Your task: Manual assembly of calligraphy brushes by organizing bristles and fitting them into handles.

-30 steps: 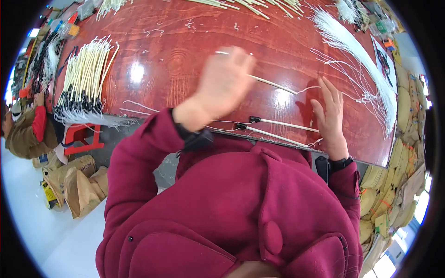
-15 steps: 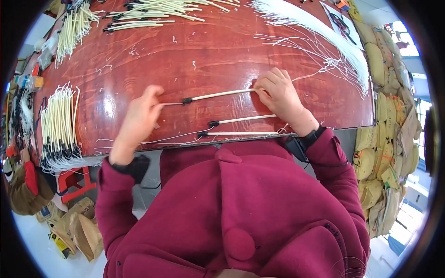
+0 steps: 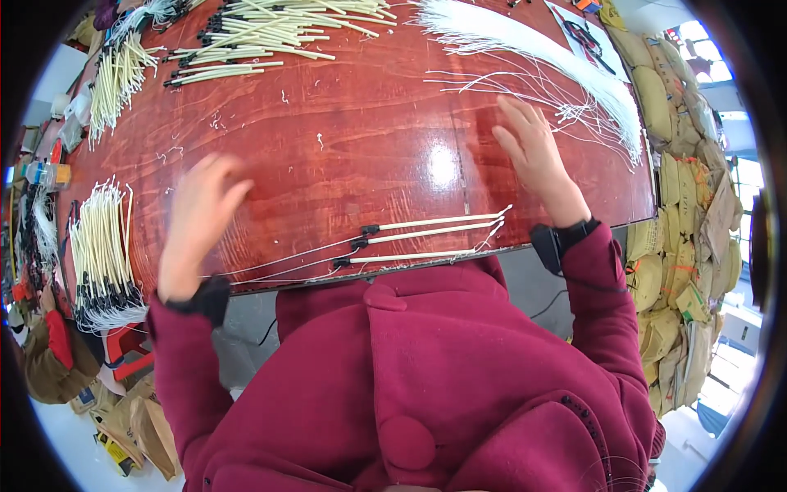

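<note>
Three sleeved wires (image 3: 426, 238) are laid at the near worktop (image 3: 352, 148) edge, btwn left hand (image 3: 197, 221) and right hand (image 3: 533, 156), both grips spread apart, nothing held.

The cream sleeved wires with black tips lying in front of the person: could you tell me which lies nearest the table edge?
The lowest cream sleeved wire, closest to the red coat.

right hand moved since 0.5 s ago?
Yes. The right hand has left the cream tubes near the table edge and gone farther up the table, toward the loose white wires.
</note>
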{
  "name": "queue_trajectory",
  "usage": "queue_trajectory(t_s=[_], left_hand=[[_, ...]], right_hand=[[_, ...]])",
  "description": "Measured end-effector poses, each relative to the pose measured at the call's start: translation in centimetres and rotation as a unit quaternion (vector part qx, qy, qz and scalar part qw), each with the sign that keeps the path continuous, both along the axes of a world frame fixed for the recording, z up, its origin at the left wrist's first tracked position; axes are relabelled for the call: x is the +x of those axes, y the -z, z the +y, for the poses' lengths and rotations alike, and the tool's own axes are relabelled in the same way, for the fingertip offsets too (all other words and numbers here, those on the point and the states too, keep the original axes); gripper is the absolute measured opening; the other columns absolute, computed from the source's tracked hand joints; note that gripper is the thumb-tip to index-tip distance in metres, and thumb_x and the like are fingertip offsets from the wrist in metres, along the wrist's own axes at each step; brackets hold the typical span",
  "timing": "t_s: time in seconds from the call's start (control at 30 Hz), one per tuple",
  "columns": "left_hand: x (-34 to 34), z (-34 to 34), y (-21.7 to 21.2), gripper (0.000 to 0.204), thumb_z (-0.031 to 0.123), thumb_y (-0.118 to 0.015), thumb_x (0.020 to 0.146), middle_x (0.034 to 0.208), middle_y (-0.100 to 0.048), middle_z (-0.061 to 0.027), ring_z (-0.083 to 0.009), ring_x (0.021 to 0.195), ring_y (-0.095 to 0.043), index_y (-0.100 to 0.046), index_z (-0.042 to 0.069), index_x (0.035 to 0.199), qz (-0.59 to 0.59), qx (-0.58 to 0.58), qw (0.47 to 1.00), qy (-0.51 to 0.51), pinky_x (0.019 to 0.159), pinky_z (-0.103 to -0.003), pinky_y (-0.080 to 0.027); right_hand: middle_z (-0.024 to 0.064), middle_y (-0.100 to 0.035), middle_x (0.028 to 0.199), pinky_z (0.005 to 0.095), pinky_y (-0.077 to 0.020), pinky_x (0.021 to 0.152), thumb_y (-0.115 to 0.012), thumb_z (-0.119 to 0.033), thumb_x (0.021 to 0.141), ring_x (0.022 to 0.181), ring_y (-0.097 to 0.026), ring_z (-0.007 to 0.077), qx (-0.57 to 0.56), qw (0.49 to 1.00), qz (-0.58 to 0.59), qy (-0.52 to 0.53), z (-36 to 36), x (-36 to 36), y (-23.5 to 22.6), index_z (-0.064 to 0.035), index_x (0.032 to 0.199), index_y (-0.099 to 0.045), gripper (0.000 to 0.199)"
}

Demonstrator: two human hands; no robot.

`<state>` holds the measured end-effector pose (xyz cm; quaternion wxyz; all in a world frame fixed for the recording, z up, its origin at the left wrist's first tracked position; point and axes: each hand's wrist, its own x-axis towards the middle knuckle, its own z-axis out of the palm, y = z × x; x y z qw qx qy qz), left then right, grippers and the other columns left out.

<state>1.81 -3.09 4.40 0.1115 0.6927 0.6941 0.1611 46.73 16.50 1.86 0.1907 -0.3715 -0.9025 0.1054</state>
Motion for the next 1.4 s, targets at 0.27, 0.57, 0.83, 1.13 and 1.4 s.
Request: queue_trajectory(t_s=[0.27, 0.57, 0.83, 1.13, 1.4], left_hand=[[17.6, 18.8, 5.2, 0.025, 0.025, -0.069, 0.092, 0.099, -0.065, -0.0157, -0.0355, 0.098, -0.066, -0.063, 0.003, 0.102, -0.071, 0.119, 0.976, 0.168, 0.081, -0.047, -0.054], [17.7, 19.1, 7.0, 0.016, 0.019, -0.066, 0.092, 0.094, -0.065, -0.0137, -0.0372, 0.090, -0.066, -0.060, 0.005, 0.096, -0.023, 0.100, 0.980, 0.168, 0.076, -0.048, -0.054], [6.7, 5.1, 3.7, 0.012, 0.015, -0.066, 0.090, 0.089, -0.062, -0.0132, -0.0370, 0.084, -0.064, -0.058, 0.005, 0.094, -0.022, 0.039, 0.991, 0.128, 0.071, -0.048, -0.051], [-1.3, 6.2, 0.6, 0.027, 0.025, -0.076, 0.084, 0.088, -0.065, -0.0121, -0.0331, 0.083, -0.065, -0.063, 0.004, 0.095, -0.089, -0.067, 0.993, 0.026, 0.070, -0.041, -0.050], [-8.1, 17.5, 5.7, 0.017, 0.021, -0.068, 0.090, 0.101, -0.060, -0.0101, -0.0333, 0.096, -0.064, -0.063, 0.010, 0.102, 0.140, 0.156, 0.976, 0.054, 0.077, -0.046, -0.052]], right_hand=[[0.0153, -0.052, 0.145, 0.0468, -0.0402, 0.109, -0.058, -0.017, 0.098, 0.129, -0.048, 0.0368, 0.054, 0.988, -0.129, 0.062, 1.9, -1.8, 2.2, 0.0017, 0.139, -0.055, 0.046], [0.0136, -0.053, 0.146, 0.0472, -0.0398, 0.108, -0.061, -0.016, 0.095, 0.126, -0.049, 0.0357, 0.017, 0.995, -0.102, 0.000, 0.2, -2.4, 1.7, 0.0004, 0.138, -0.057, 0.046], [0.0129, -0.054, 0.146, 0.0462, -0.0394, 0.107, -0.067, -0.015, 0.090, 0.122, -0.051, 0.0350, -0.015, 0.998, -0.051, -0.030, -5.9, -1.3, 1.1, -0.0023, 0.138, -0.059, 0.050], [0.0143, -0.056, 0.143, 0.0455, -0.0412, 0.107, -0.069, -0.012, 0.088, 0.121, -0.052, 0.0356, -0.020, 0.998, -0.049, -0.044, -6.1, -1.9, 0.9, -0.0005, 0.132, -0.063, 0.046], [0.0159, -0.059, 0.139, 0.0444, -0.0435, 0.105, -0.068, -0.009, 0.087, 0.119, -0.053, 0.0358, -0.032, 0.999, -0.021, -0.038, -6.2, -2.8, 1.1, 0.0003, 0.129, -0.065, 0.043]])
